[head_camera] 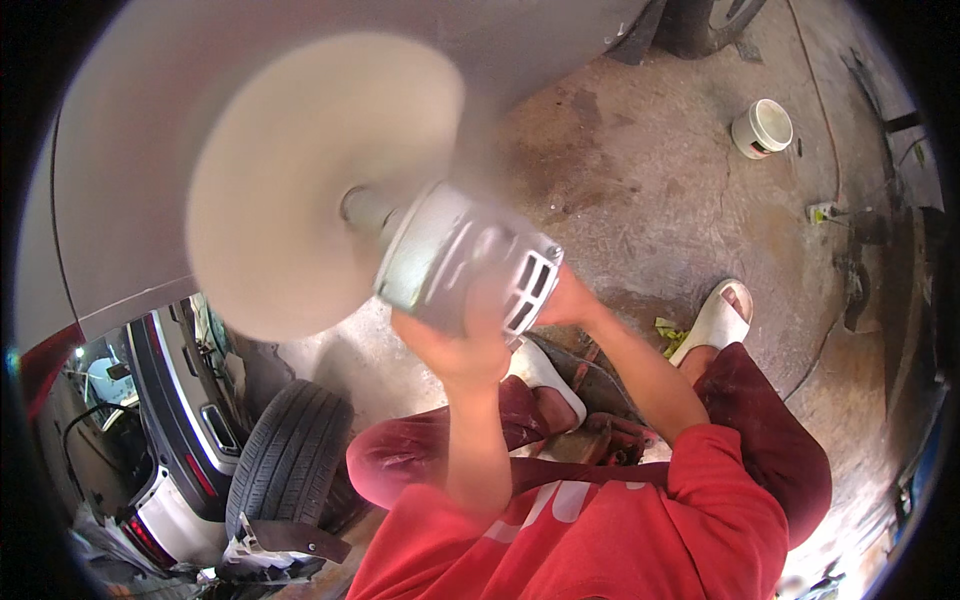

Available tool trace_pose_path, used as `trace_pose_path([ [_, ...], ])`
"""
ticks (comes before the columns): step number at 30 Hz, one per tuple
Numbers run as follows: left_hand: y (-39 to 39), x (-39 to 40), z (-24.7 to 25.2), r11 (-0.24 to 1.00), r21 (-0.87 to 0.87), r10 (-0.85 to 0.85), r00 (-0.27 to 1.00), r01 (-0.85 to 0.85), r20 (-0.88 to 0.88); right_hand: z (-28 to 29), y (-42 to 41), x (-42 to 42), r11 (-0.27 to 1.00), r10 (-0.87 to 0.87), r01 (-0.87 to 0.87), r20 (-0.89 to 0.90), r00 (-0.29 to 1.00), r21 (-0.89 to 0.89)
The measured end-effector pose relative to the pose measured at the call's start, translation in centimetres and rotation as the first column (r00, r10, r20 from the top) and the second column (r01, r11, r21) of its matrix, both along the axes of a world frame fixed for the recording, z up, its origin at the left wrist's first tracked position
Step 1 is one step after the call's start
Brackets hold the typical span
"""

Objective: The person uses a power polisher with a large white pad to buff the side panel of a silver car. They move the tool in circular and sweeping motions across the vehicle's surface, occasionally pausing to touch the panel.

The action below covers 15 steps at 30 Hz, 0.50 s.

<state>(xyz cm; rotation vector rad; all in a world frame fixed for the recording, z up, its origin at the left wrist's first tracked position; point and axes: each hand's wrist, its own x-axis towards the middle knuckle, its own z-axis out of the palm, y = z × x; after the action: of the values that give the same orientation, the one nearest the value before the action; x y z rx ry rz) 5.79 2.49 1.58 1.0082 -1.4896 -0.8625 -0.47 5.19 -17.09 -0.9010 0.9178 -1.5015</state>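
Note:
Both hands are around a rotary power sander or polisher (457, 255) with a grey metal housing and vent slots at its rear end. My left hand (469, 349) grips the near side of the housing. Behind the vented end, my right hand (570, 296) holds the tool, its fingers mostly hidden by the housing. A short shaft carries a large beige round disc (300, 202), blurred as if spinning. The disc is over a dull grey car body panel (127, 187); whether the two touch I cannot tell.
A wheel with a black tyre (289, 457) stands at lower left, near another vehicle's rear (180, 420). On the stained concrete floor (637, 172) are a white bucket (763, 129) and a power socket block (821, 212) with cables. Red metal equipment (615, 439) lies between my legs.

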Motion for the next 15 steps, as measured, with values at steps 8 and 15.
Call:
trace_pose_path([
  [8, 0.1, 5.0, 0.4, 0.999, 0.021, 0.052, 0.992, -0.050, -0.113, 3.9, -0.1, 0.4, 0.997, 0.065, -0.071, -0.187, 0.980, -0.028],
  [15, 0.0, 2.3, -0.1, 0.997, 0.054, 0.068, 0.979, -0.059, -0.193, 2.4, 0.5, -0.7, 0.995, -0.070, 0.059, -0.145, 0.987, -0.074],
])
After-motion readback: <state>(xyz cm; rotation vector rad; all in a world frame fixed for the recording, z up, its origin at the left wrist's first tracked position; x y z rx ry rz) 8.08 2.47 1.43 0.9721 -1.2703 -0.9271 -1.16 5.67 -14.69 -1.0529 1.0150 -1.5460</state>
